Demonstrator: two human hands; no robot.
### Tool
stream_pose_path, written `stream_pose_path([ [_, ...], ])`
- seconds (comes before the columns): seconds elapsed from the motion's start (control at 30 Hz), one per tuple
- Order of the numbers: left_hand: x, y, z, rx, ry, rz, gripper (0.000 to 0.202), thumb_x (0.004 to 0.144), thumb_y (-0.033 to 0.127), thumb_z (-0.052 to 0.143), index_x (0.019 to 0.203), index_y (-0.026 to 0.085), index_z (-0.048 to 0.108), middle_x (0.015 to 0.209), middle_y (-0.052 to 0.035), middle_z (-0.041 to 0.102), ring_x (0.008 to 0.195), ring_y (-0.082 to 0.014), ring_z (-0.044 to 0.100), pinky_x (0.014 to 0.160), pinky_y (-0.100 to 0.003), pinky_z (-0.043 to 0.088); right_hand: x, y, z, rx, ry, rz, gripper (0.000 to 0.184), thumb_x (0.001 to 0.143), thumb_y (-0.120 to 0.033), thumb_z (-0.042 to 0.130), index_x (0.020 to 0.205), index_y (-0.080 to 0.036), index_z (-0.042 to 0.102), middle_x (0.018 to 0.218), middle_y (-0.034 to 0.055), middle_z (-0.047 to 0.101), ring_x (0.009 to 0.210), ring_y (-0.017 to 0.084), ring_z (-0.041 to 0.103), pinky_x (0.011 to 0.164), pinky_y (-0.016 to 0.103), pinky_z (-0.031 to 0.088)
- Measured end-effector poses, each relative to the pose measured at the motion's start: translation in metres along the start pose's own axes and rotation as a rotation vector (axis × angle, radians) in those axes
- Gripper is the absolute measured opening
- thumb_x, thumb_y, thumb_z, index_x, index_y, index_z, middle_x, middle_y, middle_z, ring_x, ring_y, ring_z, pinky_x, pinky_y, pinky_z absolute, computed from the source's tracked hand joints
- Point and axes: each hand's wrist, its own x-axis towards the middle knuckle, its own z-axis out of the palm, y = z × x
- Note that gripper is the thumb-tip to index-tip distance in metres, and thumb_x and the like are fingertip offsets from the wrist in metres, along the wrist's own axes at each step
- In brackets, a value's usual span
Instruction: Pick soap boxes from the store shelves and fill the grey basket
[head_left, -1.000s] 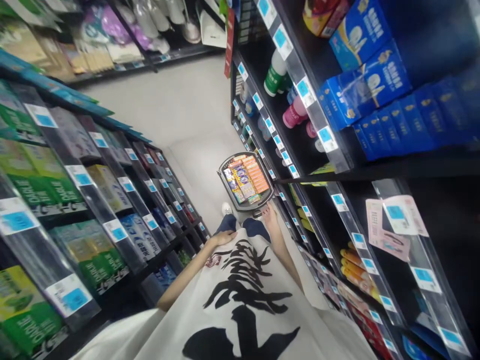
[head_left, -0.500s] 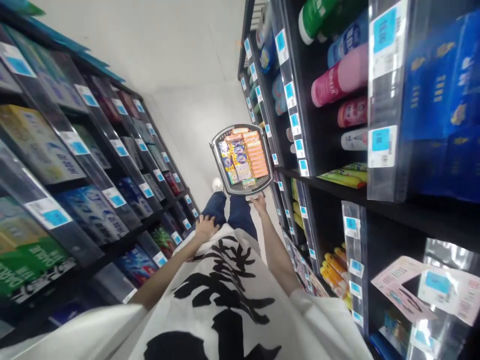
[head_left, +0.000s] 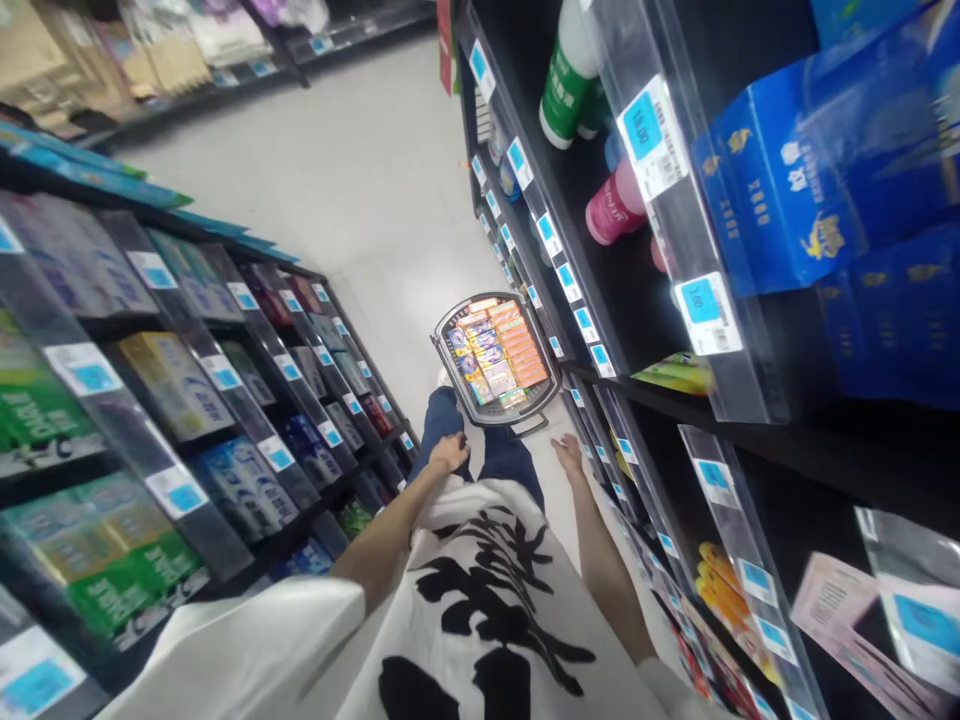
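A dark-rimmed shopping basket (head_left: 556,385) stands in the aisle in front of my legs. Inside it are rows of orange packs (head_left: 517,345) and blue-and-yellow packs (head_left: 487,348). The basket's handle (head_left: 529,427) sticks out on the side nearest me. Just right of that handle, my right hand (head_left: 568,456) hangs apart from it, fingers loosely spread and holding nothing. My left hand (head_left: 450,454) lies by my thigh over the dark blue trousers (head_left: 441,412), its fingers stretched out with nothing visible in them.
Close on the left, a shelf unit holds toothpaste boxes (head_left: 176,385). On the right, another black shelf (head_left: 772,430) carries blue packages (head_left: 795,190), a pink bottle (head_left: 616,208) and a green-and-white bottle (head_left: 566,90). Pale floor (head_left: 360,160) runs ahead to a far shelf (head_left: 255,65).
My right hand has let go of the basket's handle and moved right of it. The view has shifted, bringing the far shelf into sight. My left hand stays by my thigh.
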Motion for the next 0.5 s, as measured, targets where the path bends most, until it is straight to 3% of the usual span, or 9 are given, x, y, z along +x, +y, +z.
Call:
stream_pose_path([
  [0.1, 0.024, -0.01, 0.001, 0.027, -0.094, 0.026, 0.033, 0.098, 0.029, 0.057, 0.128, 0.018, 0.065, 0.117, -0.0108, 0.075, 0.112, -0.0244, 0.07, 0.094, -0.033, 0.052, -0.005, 0.029, -0.005, -0.029, 0.099, 0.111, 0.048, 0.066, -0.041, 0.075, 0.106, -0.019, 0.059, 0.113, 0.0128, 0.074, 0.115, 0.031, 0.069, 0.106, 0.042, 0.051],
  [0.2, 0.058, -0.026, -0.017, 0.049, -0.108, 0.023, 0.034, 0.099, 0.03, 0.062, 0.128, 0.014, 0.064, 0.117, -0.0118, 0.073, 0.109, -0.025, 0.07, 0.096, -0.039, 0.054, -0.014, 0.048, 0.008, -0.08, 0.13, 0.177, 0.054, 0.071, -0.049, 0.071, 0.114, -0.02, 0.058, 0.113, 0.0107, 0.074, 0.112, 0.027, 0.071, 0.098, 0.037, 0.056],
  [0.3, 0.104, -0.042, -0.058, 0.044, -0.019, 0.003, 0.04, 0.099, 0.035, 0.063, 0.133, 0.014, 0.06, 0.127, -0.013, 0.067, 0.114, -0.0271, 0.066, 0.099, -0.045, 0.053, -0.014, 0.051, 0.033, -0.161, 0.114, 0.196, 0.058, 0.077, -0.053, 0.067, 0.125, -0.022, 0.055, 0.114, 0.0077, 0.074, 0.111, 0.023, 0.072, 0.094, 0.034, 0.058],
  [0.37, 0.139, -0.052, -0.093, 0.033, 0.079, -0.008, 0.046, 0.101, 0.036, 0.06, 0.141, 0.015, 0.054, 0.135, -0.0145, 0.062, 0.119, -0.0277, 0.063, 0.102, -0.048, 0.052, -0.002, 0.046, 0.055, -0.216, 0.104, 0.19, 0.06, 0.081, -0.051, 0.064, 0.13, -0.021, 0.052, 0.118, 0.0109, 0.073, 0.113, 0.025, 0.071, 0.092, 0.035, 0.059],
  [0.5, 0.212, -0.069, -0.158, 0.058, 0.246, -0.019, 0.056, 0.101, 0.026, 0.055, 0.15, 0.005, 0.038, 0.144, -0.0239, 0.054, 0.13, -0.0311, 0.056, 0.109, -0.048, 0.046, 0.056, 0.041, 0.101, -0.311, 0.074, 0.081, 0.062, 0.086, -0.049, 0.059, 0.137, -0.017, 0.047, 0.126, 0.0178, 0.07, 0.117, 0.027, 0.069, 0.092, 0.034, 0.058],
])
